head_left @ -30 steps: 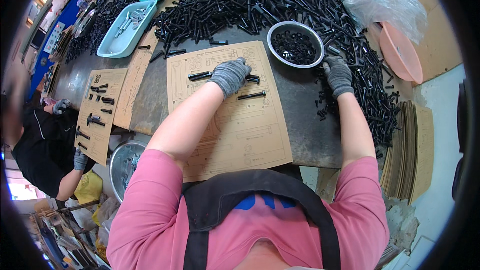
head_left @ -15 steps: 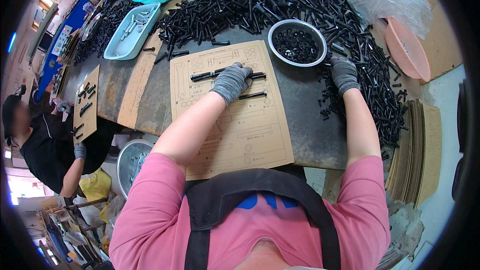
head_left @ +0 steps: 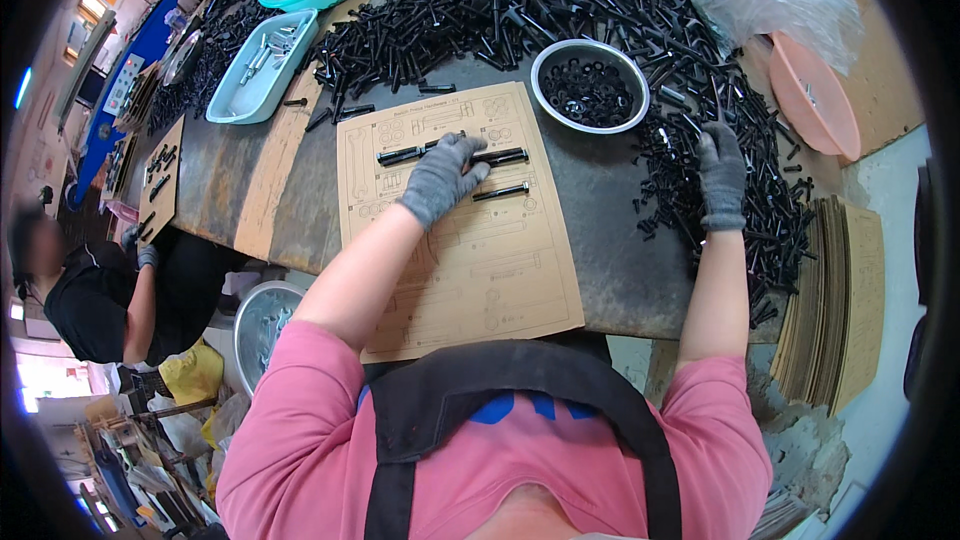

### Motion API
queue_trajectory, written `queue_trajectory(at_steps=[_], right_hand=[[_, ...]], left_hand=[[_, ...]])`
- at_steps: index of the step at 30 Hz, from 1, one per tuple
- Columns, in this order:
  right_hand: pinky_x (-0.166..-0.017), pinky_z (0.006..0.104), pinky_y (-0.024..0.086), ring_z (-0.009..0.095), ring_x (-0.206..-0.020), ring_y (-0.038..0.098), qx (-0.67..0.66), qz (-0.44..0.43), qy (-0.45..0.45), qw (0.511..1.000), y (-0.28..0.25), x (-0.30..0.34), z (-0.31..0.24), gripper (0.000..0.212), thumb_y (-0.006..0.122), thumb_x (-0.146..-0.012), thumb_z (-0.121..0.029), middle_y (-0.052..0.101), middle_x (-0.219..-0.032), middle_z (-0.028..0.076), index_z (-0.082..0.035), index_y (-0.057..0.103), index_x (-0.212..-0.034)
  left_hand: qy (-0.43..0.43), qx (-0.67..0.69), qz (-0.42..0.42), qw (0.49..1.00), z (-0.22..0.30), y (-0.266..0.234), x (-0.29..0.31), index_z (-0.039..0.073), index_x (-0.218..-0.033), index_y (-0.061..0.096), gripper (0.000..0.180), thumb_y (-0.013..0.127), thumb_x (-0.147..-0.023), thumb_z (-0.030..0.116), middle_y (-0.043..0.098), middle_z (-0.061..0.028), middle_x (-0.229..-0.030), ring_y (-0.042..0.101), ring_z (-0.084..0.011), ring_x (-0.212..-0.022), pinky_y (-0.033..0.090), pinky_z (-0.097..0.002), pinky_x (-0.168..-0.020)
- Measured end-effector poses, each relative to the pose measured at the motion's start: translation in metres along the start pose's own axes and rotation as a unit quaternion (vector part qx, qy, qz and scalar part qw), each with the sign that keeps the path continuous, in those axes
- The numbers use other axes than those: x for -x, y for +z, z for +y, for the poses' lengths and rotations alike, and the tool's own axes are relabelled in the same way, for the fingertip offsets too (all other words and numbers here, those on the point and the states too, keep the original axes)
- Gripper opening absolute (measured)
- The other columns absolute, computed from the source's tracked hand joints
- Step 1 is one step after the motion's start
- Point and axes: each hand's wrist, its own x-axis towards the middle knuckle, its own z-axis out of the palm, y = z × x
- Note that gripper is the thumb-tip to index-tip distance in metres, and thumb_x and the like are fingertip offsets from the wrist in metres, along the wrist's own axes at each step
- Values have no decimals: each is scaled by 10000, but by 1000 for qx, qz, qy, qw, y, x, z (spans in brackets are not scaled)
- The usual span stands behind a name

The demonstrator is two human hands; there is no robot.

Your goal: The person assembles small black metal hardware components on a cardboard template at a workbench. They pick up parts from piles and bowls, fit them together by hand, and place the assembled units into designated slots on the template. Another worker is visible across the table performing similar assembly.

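Black metal bolts [head_left: 503, 156] on a brown cardboard sheet [head_left: 470, 290], left grey-gloved hand [head_left: 443, 181] palm-down, half open over them, right grey-gloved hand [head_left: 722, 178] stretched over a black bolt heap [head_left: 640, 15], its closure and both holds unclear

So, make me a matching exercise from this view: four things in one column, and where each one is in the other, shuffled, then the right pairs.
Things
1. Left hand
2. Light blue tray
3. Right hand
4. Pink basin

Places
A. At the heap of black bolts
B. Just below the clear plastic bag in the picture
C. Over the printed cardboard sheet
D. Left of that sheet

Pairs: 1-C, 2-D, 3-A, 4-B
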Motion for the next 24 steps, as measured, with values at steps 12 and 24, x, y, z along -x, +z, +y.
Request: queue_trajectory(at_steps=[12, 24], right_hand=[[-617, 220, 418, 77, -662, 495, -229, -40, 181, 956, 13, 55, -28, 125, 527, -858, -90, 551, -776, 1, -48, 583, -961], [-703, 300, 470, 211, -772, 593, -138, -334, -132, 923, 50, 109, -116, 189, 566, -825, -144, 612, -858, 84, -31, 585, -975]], left_hand=[[49, -88, 6, 995, 6, 27, 5, 77, -935, 610, 197, 562, -804, 216, 571, -163, -865, 570, -321, -796, 475, -406, -714], [6, -75, 123, 990, -37, -15, 47, 73, -1038, 585, 291, 597, -773, 190, 558, -167, -998, 547, -322, -914, 456, -381, -798]])
